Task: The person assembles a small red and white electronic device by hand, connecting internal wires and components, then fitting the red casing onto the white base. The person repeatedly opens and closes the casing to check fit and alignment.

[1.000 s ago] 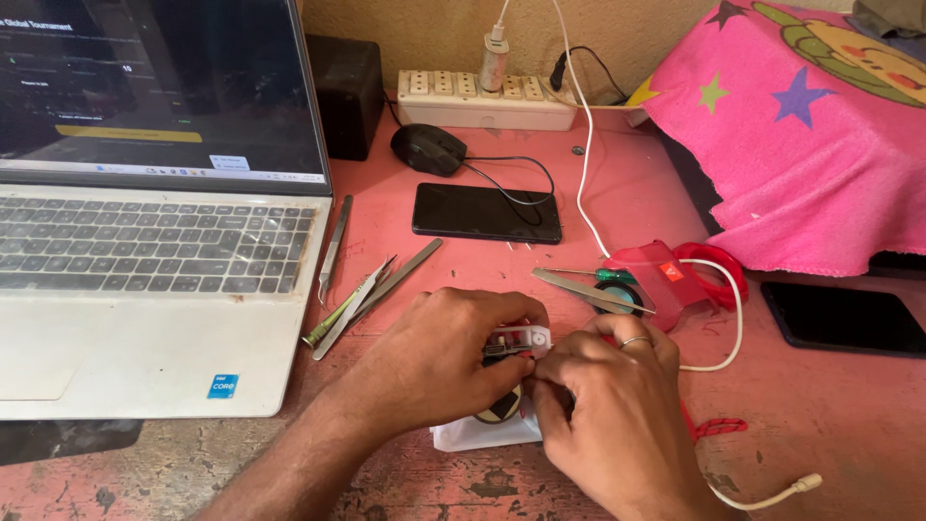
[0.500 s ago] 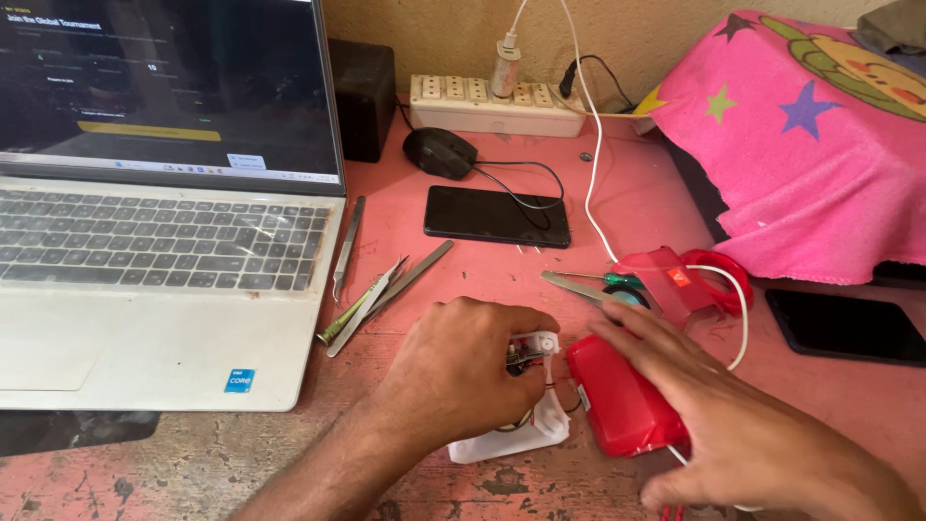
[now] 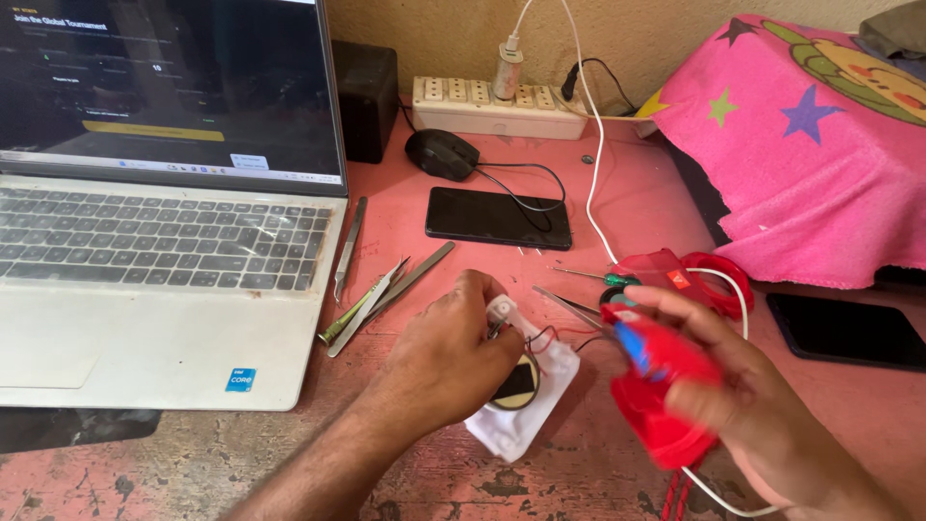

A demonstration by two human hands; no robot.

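Left hand (image 3: 449,359) pinches small white part (image 3: 502,311) over opened device (image 3: 521,391), near centre of pink table (image 3: 637,207). Right hand (image 3: 748,405) grips red tool (image 3: 661,386), blurred, right of device. Risks: thin wires (image 3: 548,336) tearing if tool swings in; tool's trailing cord (image 3: 714,487) snagging; tweezers (image 3: 371,301) at left knocked away.
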